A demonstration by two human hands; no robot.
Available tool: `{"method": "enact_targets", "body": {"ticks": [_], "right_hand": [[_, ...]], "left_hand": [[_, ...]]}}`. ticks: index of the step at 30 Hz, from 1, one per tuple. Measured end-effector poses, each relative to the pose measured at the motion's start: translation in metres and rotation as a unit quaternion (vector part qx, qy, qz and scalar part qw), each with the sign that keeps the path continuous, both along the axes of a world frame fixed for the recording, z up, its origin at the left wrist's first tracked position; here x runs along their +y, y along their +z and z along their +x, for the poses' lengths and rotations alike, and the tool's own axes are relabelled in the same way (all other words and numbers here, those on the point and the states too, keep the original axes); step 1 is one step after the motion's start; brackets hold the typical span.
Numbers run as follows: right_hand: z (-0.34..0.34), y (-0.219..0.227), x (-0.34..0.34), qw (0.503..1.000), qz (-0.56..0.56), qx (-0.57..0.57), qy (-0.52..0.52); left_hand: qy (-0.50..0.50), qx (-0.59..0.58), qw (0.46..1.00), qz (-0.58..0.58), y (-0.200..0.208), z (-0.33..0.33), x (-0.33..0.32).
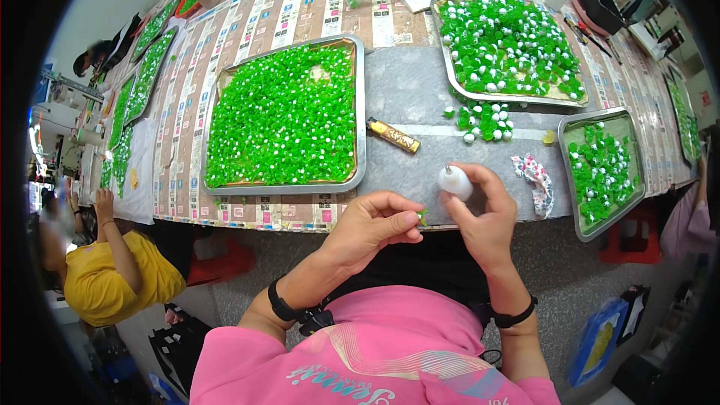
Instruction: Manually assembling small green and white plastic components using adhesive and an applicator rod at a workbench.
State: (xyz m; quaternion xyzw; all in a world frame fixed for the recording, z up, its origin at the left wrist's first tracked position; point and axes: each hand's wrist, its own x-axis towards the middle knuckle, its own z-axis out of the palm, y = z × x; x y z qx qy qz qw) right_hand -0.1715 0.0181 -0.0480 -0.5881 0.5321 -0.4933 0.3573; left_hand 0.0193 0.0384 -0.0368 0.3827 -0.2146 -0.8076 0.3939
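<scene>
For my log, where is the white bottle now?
The white bottle is right of centre in the head view, held in the right hand, over the grey mat, near the left hand.

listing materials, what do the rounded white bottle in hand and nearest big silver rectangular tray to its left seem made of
Rounded white bottle: probably smooth plastic, judging by its even, milky body. Silver rectangular tray: likely satin metal, from its even grey rim.
</scene>
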Motion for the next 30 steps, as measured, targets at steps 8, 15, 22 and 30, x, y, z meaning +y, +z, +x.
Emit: {"method": "enact_targets", "body": {"ticks": [8, 15, 22, 30], "right_hand": [[-0.005, 0.012, -0.013, 0.995, -0.026, 0.087, 0.033], [-0.010, 0.003, -0.050, 0.947, -0.125, 0.293, -0.044], [-0.016, 0.011, -0.036, 0.981, -0.037, 0.185, -0.047], [-0.024, 0.035, 0.038, 0.987, 0.086, -0.085, 0.102]], "left_hand": [[0.004, -0.002, 1.000, 0.010, -0.002, 0.007, 0.002], [-0.003, -0.003, 1.000, 0.007, -0.002, 0.006, 0.001], [0.005, 0.007, 1.000, -0.006, -0.001, 0.009, 0.005], [-0.025, 0.033, 0.999, -0.004, 0.000, -0.001, 0.005]]}}
